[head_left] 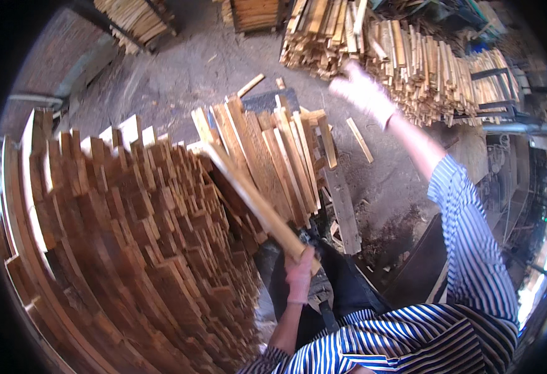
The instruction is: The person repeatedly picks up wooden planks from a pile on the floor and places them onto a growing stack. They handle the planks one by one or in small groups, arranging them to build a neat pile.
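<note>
My left hand (300,275), in a pale pinkish glove, is closed around the near end of a long wooden slat (258,209). The slat slants up and away to the left, over the gap beside the big stack. My right hand (366,93), gloved too, reaches far out to the right. Its thumb and fingers look spread, though blurred, and nothing shows in them. It is nearest to a pile of short wood pieces (326,37). Ahead of my body lies a low stack of boards (267,156).
A tall stack of boards (136,249) fills the left side. More wood strips (432,68) are piled at the far right, beside a metal frame (504,93). Loose slats (359,140) lie on the grey floor (180,75). Another wood bundle (133,22) stands at the back left.
</note>
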Demonstrator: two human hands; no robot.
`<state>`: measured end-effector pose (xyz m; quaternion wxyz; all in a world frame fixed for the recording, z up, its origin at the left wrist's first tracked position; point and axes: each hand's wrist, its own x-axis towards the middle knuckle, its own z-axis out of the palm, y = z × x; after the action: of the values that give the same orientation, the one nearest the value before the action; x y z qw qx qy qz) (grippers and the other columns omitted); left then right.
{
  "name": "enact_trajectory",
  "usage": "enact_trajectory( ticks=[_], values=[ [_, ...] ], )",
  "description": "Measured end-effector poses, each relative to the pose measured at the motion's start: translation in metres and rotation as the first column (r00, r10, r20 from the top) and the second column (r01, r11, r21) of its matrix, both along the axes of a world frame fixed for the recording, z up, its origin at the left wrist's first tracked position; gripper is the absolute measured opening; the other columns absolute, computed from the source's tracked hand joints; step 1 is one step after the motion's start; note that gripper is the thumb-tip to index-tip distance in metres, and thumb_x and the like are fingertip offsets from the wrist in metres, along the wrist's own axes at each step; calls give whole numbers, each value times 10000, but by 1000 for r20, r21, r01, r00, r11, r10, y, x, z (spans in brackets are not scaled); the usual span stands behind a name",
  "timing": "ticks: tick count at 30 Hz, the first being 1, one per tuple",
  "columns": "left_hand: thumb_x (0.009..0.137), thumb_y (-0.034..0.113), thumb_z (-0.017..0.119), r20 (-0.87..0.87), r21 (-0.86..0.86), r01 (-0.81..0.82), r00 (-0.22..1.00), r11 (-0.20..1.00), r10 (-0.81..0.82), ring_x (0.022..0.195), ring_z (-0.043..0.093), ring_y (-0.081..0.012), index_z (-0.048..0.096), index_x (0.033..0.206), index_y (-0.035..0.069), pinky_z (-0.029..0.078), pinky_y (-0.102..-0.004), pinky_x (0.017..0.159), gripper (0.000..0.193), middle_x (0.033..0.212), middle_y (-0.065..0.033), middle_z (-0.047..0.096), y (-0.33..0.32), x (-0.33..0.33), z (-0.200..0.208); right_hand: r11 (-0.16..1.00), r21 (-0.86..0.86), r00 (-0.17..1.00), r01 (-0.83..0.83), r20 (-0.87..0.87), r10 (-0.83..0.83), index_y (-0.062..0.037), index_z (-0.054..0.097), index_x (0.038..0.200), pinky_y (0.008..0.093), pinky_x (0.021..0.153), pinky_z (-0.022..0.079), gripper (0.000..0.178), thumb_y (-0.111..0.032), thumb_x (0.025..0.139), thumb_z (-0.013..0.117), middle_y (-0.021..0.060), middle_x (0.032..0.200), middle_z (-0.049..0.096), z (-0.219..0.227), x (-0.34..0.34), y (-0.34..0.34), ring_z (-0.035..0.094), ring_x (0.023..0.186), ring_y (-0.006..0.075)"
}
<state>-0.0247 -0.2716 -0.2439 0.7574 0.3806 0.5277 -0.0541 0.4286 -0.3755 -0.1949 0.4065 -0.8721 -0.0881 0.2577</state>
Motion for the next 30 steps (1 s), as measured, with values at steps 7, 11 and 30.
enact_trajectory(
  ticks=[7,11,30],
  values=[
    [806,223,848,296,16,317,904,948,-308,1144,578,-172,281,1552,10,489,-313,981,961,1286,-104,594,-46,13,-66,974,1,693,226,-703,-159,71,249,1539,338,1060,438,1098,-370,754,878,209,1308,613,-132,-276,22,579,1206,260],
    [1009,315,571,205,-201,305,942,931,-265,1192,560,-206,515,1413,82,459,-321,1030,469,1329,-103,576,-47,-72,-229,887,40,634,461,-714,-297,48,361,1476,332,1002,483,920,-246,774,877,167,1277,632,-187,-281,-7,604,1148,219],
    [761,569,799,-620,342,474,762,812,-184,1361,464,-412,304,1492,-95,365,-423,1136,1105,1444,-332,472,-27,-5,-385,914,-142,811,380,-425,-403,-38,250,1570,394,1184,316,1036,-353,779,838,263,1527,403,-460,-313,26,385,1431,367]
  ],
)
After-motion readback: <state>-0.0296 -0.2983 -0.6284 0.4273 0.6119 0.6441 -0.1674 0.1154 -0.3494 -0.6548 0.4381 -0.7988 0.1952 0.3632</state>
